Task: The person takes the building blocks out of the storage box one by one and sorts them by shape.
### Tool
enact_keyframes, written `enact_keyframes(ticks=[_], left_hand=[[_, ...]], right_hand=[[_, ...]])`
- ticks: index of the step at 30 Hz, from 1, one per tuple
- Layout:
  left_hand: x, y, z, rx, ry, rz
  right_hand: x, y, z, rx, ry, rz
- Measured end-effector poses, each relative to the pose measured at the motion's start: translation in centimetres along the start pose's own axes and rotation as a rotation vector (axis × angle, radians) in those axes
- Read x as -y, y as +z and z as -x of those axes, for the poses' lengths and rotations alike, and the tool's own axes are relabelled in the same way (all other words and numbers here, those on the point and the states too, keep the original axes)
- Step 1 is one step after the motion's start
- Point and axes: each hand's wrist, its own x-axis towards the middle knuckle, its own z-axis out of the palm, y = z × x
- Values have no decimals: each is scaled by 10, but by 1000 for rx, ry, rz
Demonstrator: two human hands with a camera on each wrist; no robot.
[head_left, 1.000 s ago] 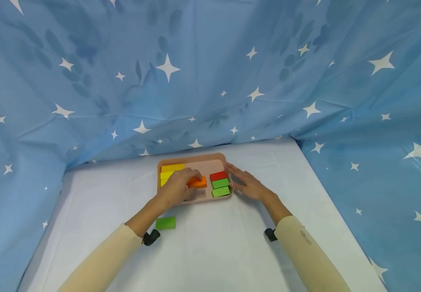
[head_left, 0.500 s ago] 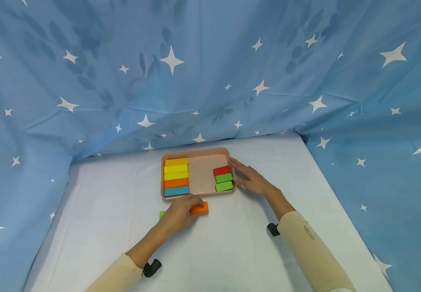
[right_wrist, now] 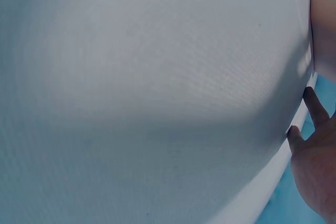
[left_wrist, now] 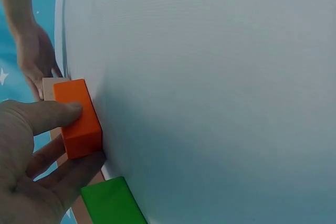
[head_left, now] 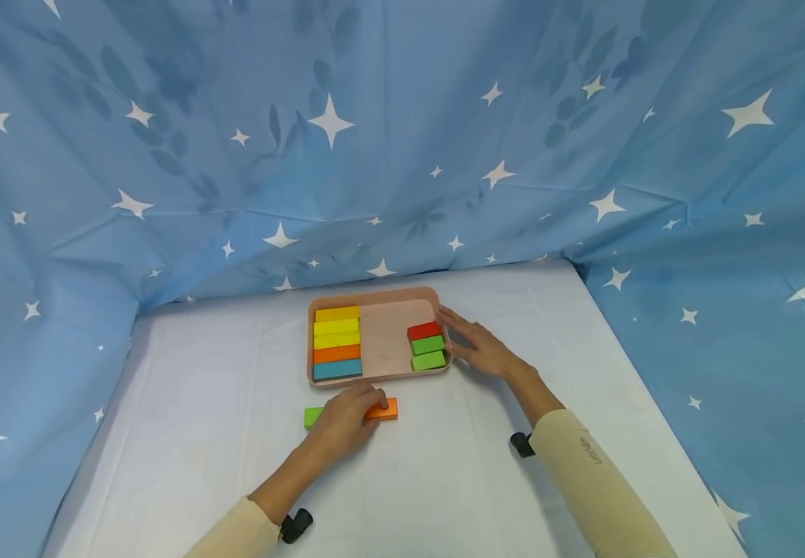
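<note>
- Blue cloth backdrop [head_left: 402, 116], printed with white four-pointed stars, rises creased at nine, twelve and three o'clock around smooth white cloth [head_left: 444, 480].
- Change over one second: the orange block [head_left: 388, 410], formerly inside the tray [head_left: 384, 325], is now outside it, at six o'clock from its centre; the right hand [head_left: 482, 353] keeps its place at three o'clock.
- Hands: the left hand [head_left: 345, 420] pinches the orange block between thumb and fingers; the right, fingers spread, grips nothing beside the tray's wall.
- Forms: plain rectangular solids, crisp-edged; one green block [head_left: 311, 417], partly hidden, lies between seven and eight o'clock.
- Tray: shallow, pinkish-tan, round-cornered. Row of five blocks [head_left: 336, 340], nine o'clock: amber, two yellow, orange, blue. Row of three blocks [head_left: 428, 346], towards four: red, two green.
</note>
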Motion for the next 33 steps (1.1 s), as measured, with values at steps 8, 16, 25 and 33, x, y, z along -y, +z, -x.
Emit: enact_keyframes(ticks=[8,16,25,33], left_hand=[[1,2,0,8,10,-22],[-1,-16,-8,42,-8,31],[-11,-52,-53,112,51,174],[-3,-32,-124,173,118,-26]], right_hand=[[4,0,1,-2,6,-12],[1,-1,-1,-10,-1,-6],[1,-5,1,-31,4,3],[2,1,2,-20,4,-21]])
